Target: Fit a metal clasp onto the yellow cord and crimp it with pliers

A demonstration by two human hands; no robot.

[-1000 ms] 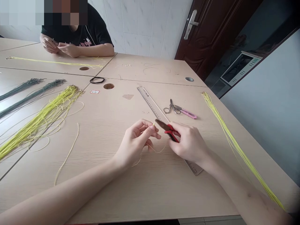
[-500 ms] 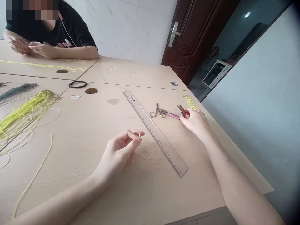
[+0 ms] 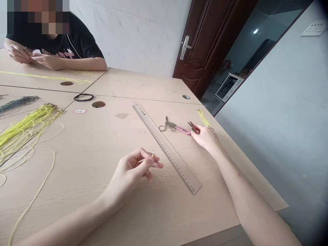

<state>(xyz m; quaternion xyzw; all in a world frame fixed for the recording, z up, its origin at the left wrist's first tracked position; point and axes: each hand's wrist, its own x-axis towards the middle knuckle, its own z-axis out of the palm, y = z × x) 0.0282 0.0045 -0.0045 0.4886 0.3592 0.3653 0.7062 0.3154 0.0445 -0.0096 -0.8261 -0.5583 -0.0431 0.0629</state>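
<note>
My left hand (image 3: 135, 167) is raised over the table, thumb and forefinger pinching a short yellow cord (image 3: 153, 154) with a small loop at its tip. A thin strand trails below those fingers. At the right, my right hand (image 3: 207, 136) is closed around the handles of red-and-black pliers (image 3: 195, 128), whose dark jaws point up and left; most of its fingertips are hidden. Beside the pliers lie a pink-handled cutter (image 3: 183, 130) and small metal scissors (image 3: 167, 125). A clear ruler (image 3: 166, 148) lies slantwise between my hands.
Bundled yellow cords (image 3: 30, 124) and dark cords (image 3: 19, 103) lie at left. A smaller yellow bundle (image 3: 203, 118) rests beyond my right hand. A black ring (image 3: 83, 97), a label (image 3: 80, 111) and a table hole (image 3: 98, 104) are farther back. Across the table sits another person (image 3: 84, 44).
The view has shifted slightly, so the table things appear lower and farther left. My left hand's lower fingers have spread out a little. My right hand stays at the pliers.
</note>
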